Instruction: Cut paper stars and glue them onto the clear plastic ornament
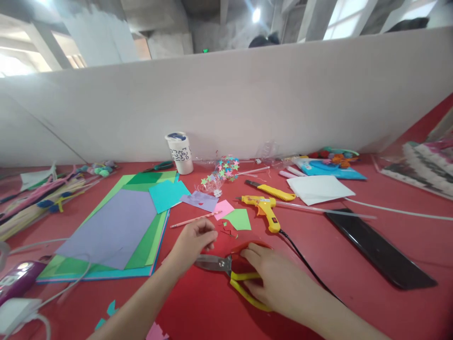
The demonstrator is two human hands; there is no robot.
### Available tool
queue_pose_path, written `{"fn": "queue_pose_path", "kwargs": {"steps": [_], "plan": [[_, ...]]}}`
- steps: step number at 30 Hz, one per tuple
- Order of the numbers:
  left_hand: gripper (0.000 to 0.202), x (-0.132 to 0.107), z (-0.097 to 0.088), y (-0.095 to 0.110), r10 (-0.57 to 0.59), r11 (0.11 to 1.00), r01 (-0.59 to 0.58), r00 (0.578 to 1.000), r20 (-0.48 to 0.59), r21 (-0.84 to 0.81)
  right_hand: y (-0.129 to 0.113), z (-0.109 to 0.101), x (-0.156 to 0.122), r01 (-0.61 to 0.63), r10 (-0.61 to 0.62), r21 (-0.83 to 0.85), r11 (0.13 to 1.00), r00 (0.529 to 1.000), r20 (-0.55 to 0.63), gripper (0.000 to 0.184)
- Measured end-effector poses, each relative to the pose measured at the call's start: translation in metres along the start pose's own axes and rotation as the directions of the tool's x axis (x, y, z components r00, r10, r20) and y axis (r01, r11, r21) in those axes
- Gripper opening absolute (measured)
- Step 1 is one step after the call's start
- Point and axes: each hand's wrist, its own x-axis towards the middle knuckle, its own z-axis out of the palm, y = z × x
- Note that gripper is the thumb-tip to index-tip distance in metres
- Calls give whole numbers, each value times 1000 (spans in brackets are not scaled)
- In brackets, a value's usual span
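My right hand [264, 269] lies over the handles of a pair of scissors [244, 281], yellow and red, with its fingers around the loops. The blades point left and look closed, resting low over the red table. My left hand [200, 236] hovers just above the blades with fingers curled in and the thumb near the forefinger. Whatever it may be pinching is hidden. Small red paper scraps [229, 230] lie right of it, below a green paper square [239, 219] and a pink paper piece [223, 209]. A pencil [194, 220] lies just behind my left hand.
Coloured paper sheets [113, 226] are stacked at left. A yellow glue gun [264, 205], its cord running right, and a yellow cutter [272, 190] lie ahead. A black phone [378, 250] lies at right. A white cup [181, 153] stands by the partition [226, 104].
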Motion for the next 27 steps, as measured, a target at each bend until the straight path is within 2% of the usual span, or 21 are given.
{"fn": "queue_pose_path", "kwargs": {"steps": [5, 8, 12, 15, 18, 24, 27], "plan": [[13, -4, 4, -9, 15, 1000, -15, 999, 40, 2, -4, -6, 1, 46, -47, -27, 999, 999, -28, 12], [14, -11, 9, -9, 16, 1000, -14, 993, 113, -15, -3, -10, 6, 55, -56, -16, 998, 996, -76, 15], [13, -17, 17, -9, 64, 998, -60, 980, 188, -29, -3, -13, 15, -6, 32, 143, 990, 983, -179, 16], [10, -18, 19, -9, 109, 994, -106, 977, 182, -24, -7, -12, 21, -11, 57, 282, 959, 986, -156, 10], [9, -19, 18, -9, 133, 991, -129, 976, 170, -34, -13, -9, 24, -3, 63, 342, 940, 984, -164, 9], [10, -18, 18, -9, 148, 982, -133, 983, 106, -132, -25, -3, 25, -23, 116, 316, 948, 953, -280, 12], [11, -16, 15, -8, 139, 976, -124, 987, 74, -181, -27, -6, 33, -33, 111, 287, 957, 959, -259, 9]]}}
